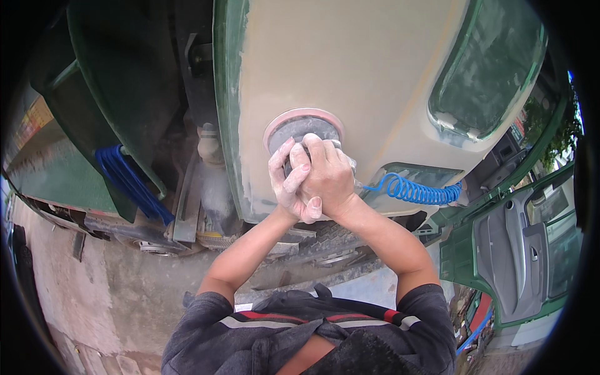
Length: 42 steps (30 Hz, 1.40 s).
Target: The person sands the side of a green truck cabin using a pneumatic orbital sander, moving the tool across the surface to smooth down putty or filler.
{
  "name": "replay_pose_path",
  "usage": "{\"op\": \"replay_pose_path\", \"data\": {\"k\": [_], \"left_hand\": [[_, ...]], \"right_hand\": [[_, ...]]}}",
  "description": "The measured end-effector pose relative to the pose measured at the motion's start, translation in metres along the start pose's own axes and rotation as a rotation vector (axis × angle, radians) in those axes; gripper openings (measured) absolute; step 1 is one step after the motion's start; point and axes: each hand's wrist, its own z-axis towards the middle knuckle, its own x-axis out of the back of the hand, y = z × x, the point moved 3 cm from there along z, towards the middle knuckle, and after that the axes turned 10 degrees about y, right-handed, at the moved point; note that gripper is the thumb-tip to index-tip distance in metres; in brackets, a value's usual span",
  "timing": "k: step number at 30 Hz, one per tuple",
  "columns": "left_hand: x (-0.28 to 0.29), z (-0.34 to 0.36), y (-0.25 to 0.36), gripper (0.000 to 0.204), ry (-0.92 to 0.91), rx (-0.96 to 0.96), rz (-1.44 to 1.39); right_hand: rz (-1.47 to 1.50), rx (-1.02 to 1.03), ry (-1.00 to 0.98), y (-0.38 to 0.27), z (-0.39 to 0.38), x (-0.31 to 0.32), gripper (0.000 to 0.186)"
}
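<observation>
A round power sander (300, 122) with a pink-edged pad rests flat on the beige, primer-coated side panel (337, 56) of a vehicle cab. My right hand (326, 172) is closed over the sander's top, hiding most of it. My left hand (290, 181) is closed around the sander's left side, its fingers pressed against my right hand. Both are coated in pale dust. A coiled blue air hose (415, 190) runs from beside my right hand toward the right.
Left of the panel are a dark green truck body (112, 75) and hanging blue straps (122, 175). Green-framed windows (484, 69) sit at upper right, an open door (512, 256) at right. A stained concrete floor (75, 281) lies lower left, with wheels and metal parts below the panel.
</observation>
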Motion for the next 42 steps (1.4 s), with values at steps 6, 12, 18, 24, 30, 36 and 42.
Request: {"op": "replay_pose_path", "data": {"k": [6, 12, 18, 24, 30, 36, 42], "left_hand": [[-0.091, 0.169, -0.021, 0.057, 0.080, -0.248, -0.158], [-0.171, 0.290, 0.002, 0.046, 0.159, -0.258, -0.220], [-0.102, 0.183, -0.013, 0.055, -0.031, -0.235, -0.158], [0.009, -0.034, -0.001, 0.054, -0.040, 0.041, -0.037], [-0.056, 0.058, -0.005, 0.052, -0.003, -0.116, -0.108], [-0.187, 0.228, 0.019, 0.048, -0.055, -0.208, -0.155], [-0.168, 0.189, 0.004, 0.051, -0.069, -0.287, -0.137]], "right_hand": [[-0.004, -0.045, 0.194, 0.067, 0.151, 0.030, 0.016], [0.260, 0.010, 0.237, 0.162, 0.227, 0.041, 0.019], [-0.050, -0.130, 0.197, 0.082, 0.153, 0.038, 0.018], [0.051, -0.123, -0.007, -0.002, -0.036, 0.007, 0.016], [0.073, -0.164, 0.098, 0.047, 0.040, 0.026, 0.014], [0.137, -0.158, 0.229, 0.178, 0.174, 0.065, 0.018], [0.058, -0.203, 0.317, 0.148, 0.137, 0.061, 0.018]]}}
